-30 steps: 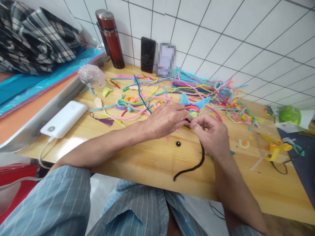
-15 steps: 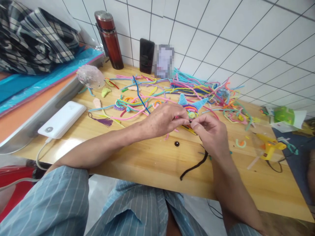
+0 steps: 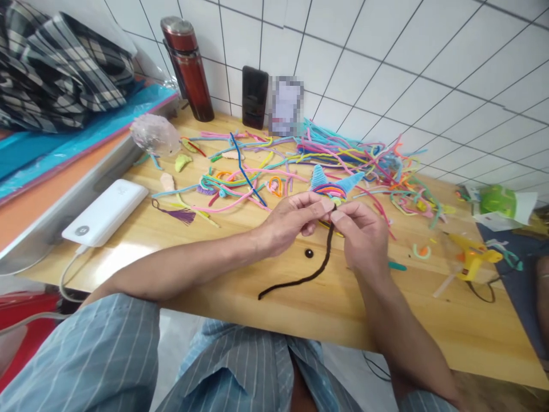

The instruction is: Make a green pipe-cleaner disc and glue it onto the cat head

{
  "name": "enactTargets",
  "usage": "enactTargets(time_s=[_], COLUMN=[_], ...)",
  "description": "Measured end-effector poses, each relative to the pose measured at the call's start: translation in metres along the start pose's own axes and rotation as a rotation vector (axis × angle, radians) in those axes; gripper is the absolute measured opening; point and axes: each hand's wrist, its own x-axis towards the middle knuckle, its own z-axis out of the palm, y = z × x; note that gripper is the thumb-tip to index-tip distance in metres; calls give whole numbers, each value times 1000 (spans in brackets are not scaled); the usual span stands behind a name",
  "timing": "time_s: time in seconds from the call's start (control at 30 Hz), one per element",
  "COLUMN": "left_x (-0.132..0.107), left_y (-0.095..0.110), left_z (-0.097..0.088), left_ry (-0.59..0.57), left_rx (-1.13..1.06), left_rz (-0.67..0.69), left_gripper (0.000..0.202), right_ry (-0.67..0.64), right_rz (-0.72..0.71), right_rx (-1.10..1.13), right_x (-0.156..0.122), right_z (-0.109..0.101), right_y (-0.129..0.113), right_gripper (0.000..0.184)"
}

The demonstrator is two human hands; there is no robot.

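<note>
Between the fingertips of my left hand [image 3: 295,220] and my right hand [image 3: 364,232], both closed in a pinch, is the upper end of a black pipe cleaner [image 3: 326,257]. Its long tail curves down and left, towards the table's front. Behind my fingers lies a colourful pipe-cleaner piece with light blue pointed ears [image 3: 352,182] and rainbow arcs; my hands hide its lower part. A small round black bead-like disc [image 3: 309,253] with a light centre rests below my left hand. Beside my right wrist a teal strip [image 3: 397,266] shows.
Loose coloured pipe cleaners [image 3: 338,151] spread across the back of the wooden table [image 3: 206,303]. A yellow glue gun [image 3: 474,257] lies at the right. A white power bank [image 3: 107,212] with a cable, a purple tassel [image 3: 182,215], a red thermos [image 3: 189,71] and a black phone [image 3: 254,97] are around.
The black pipe cleaner has swung from beside my right wrist to hang between my hands, its free end now further left. My hands have turned slightly, fingertips still together.
</note>
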Motion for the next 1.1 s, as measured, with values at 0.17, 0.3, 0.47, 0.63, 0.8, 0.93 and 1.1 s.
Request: enactTargets(time_s=[0.17,0.3,0.47,0.63,0.8,0.93,1.1], left_x=[20,21,13,11,5,7,22], left_y=[22,36,40,24,3,-5,11], left_z=[-21,-29,-25,-19,-8,-5,-22], left_ry=[-246,-303,-267,-138,6,5,-200], left_rx=[325,701,914,596,198,9,204], left_rz=[66,275,378,271,99,33,-28], left_gripper=[39,16,15,22,45,49,45], right_ry=[-79,-155,-245,-145,-70,-76,-189], right_rz=[122,152,165,116,85,91,142], right_rx=[-33,-91,-166,-150,-172,-150,-151], right_x=[9,12,14,11,3,4,11], right_z=[-15,-17,-17,-11,1,1,-14], right_y=[-4,-9,-19,-22,-15,-12,-20], right_gripper=[14,13,16,25,36,37,27])
